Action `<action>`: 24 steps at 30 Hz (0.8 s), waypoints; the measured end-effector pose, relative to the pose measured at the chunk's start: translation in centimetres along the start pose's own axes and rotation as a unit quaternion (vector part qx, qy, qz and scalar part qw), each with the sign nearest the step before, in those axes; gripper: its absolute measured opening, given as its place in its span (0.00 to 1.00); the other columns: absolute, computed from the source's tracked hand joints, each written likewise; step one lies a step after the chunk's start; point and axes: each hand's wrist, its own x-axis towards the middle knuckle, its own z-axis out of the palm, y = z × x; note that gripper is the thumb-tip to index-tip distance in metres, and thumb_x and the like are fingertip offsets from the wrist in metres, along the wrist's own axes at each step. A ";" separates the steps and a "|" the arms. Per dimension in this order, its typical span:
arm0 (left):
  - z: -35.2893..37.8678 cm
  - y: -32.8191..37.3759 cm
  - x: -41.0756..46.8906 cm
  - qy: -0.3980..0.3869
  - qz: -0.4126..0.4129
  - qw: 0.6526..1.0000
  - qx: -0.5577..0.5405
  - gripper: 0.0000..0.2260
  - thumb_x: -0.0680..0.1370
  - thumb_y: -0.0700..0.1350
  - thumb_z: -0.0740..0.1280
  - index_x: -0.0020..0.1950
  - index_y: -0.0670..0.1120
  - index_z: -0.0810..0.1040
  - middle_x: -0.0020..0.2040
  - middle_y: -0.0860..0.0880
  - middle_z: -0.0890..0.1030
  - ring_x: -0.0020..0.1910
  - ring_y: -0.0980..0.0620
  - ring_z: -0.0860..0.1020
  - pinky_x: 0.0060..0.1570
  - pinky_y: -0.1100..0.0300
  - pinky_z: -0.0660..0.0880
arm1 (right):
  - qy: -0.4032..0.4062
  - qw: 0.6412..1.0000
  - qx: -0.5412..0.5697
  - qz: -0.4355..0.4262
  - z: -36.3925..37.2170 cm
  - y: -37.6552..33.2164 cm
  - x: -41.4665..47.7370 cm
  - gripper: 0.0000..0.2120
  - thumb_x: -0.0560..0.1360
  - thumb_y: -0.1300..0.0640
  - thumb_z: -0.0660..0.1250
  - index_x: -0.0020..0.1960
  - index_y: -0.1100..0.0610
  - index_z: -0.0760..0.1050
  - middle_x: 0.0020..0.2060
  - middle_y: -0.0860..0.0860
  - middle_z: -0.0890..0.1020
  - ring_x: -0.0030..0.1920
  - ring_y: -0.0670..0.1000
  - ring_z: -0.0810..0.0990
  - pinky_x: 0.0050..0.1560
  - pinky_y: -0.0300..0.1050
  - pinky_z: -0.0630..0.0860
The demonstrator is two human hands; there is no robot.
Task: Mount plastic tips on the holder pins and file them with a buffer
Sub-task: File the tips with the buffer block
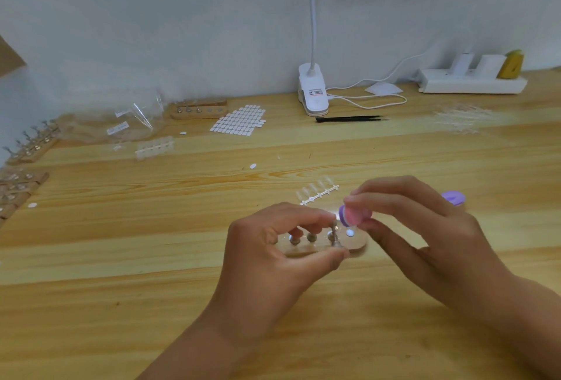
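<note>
1. A rounded wooden holder (355, 248) with short metal pins (334, 235) sits at the front middle of the grainy pine desk (136, 258).
2. The left hand (273, 247) has its grip clasped round the holder.
3. The right hand (425, 228) has its grip pinching a small pink-and-purple buffer (353, 216) just above the pins.
4. A strip of clear plastic tips (317, 193) lies just behind.

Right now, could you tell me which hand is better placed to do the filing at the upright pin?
Right: the right hand pinches the buffer beside that pin, while the left hand grips the wooden holder.
</note>
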 end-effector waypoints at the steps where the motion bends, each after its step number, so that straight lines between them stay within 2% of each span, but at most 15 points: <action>1: 0.0 0.1 0.0 -0.002 0.011 1.000 0.001 0.14 0.62 0.42 0.82 0.44 0.54 0.86 0.40 0.58 0.84 0.39 0.58 0.79 0.43 0.71 0.72 | 0.007 1.000 0.008 -0.009 0.3 -0.2 -0.1 0.12 0.79 0.64 0.67 0.62 0.57 0.79 0.56 0.50 0.80 0.57 0.48 0.80 0.59 0.39 0.75; 4: -0.1 0.4 -0.1 -0.008 0.040 0.999 0.010 0.13 0.64 0.43 0.80 0.45 0.54 0.85 0.42 0.59 0.84 0.41 0.56 0.80 0.43 0.70 0.72 | 0.003 0.998 -0.010 -0.057 0.7 -0.6 -0.1 0.11 0.78 0.68 0.68 0.60 0.61 0.81 0.55 0.51 0.81 0.56 0.51 0.80 0.58 0.41 0.73; 8: -0.2 0.0 0.0 -0.001 -0.001 1.000 -0.009 0.14 0.63 0.41 0.82 0.44 0.53 0.86 0.41 0.59 0.83 0.40 0.59 0.79 0.43 0.73 0.71 | 0.021 1.000 -0.017 -0.006 0.1 0.1 0.1 0.10 0.79 0.63 0.67 0.59 0.56 0.80 0.53 0.50 0.81 0.54 0.48 0.81 0.58 0.39 0.75; 13: 0.0 0.0 0.0 -0.049 0.017 0.996 -0.076 0.13 0.66 0.46 0.79 0.49 0.54 0.85 0.47 0.55 0.85 0.45 0.52 0.82 0.46 0.62 0.77 | 0.067 0.997 0.020 -0.045 0.6 -1.4 0.0 0.12 0.76 0.65 0.71 0.59 0.57 0.79 0.54 0.50 0.81 0.56 0.48 0.81 0.59 0.38 0.74; 15: 0.0 -0.1 0.0 -0.052 0.009 0.992 -0.119 0.12 0.65 0.48 0.79 0.48 0.53 0.85 0.47 0.53 0.85 0.43 0.55 0.81 0.45 0.64 0.76 | 0.070 0.997 0.003 -0.036 0.4 -1.0 0.0 0.13 0.76 0.65 0.71 0.59 0.56 0.78 0.54 0.49 0.81 0.56 0.46 0.81 0.59 0.36 0.73; 18: 0.2 -0.5 0.2 -0.051 -0.010 0.982 -0.182 0.12 0.65 0.47 0.79 0.47 0.50 0.86 0.47 0.50 0.84 0.42 0.53 0.80 0.44 0.62 0.75 | 0.091 0.996 0.015 -0.004 0.2 -0.8 0.1 0.13 0.76 0.63 0.70 0.59 0.54 0.77 0.52 0.47 0.82 0.56 0.43 0.80 0.59 0.33 0.72; 22: 0.4 -0.4 0.1 -0.071 -0.009 0.972 -0.226 0.12 0.66 0.45 0.78 0.48 0.49 0.86 0.48 0.49 0.83 0.44 0.53 0.79 0.43 0.62 0.75 | 0.107 0.993 0.027 -0.031 0.6 -1.5 0.0 0.13 0.76 0.63 0.71 0.59 0.54 0.77 0.54 0.44 0.79 0.57 0.41 0.79 0.60 0.31 0.70; 24: 0.3 -0.6 0.1 -0.071 -0.029 0.966 -0.245 0.12 0.65 0.45 0.78 0.47 0.48 0.86 0.46 0.50 0.84 0.42 0.53 0.78 0.44 0.57 0.74 | 0.096 0.995 0.025 -0.019 0.7 -1.1 -0.1 0.12 0.76 0.63 0.71 0.57 0.53 0.77 0.52 0.44 0.80 0.57 0.41 0.79 0.60 0.32 0.71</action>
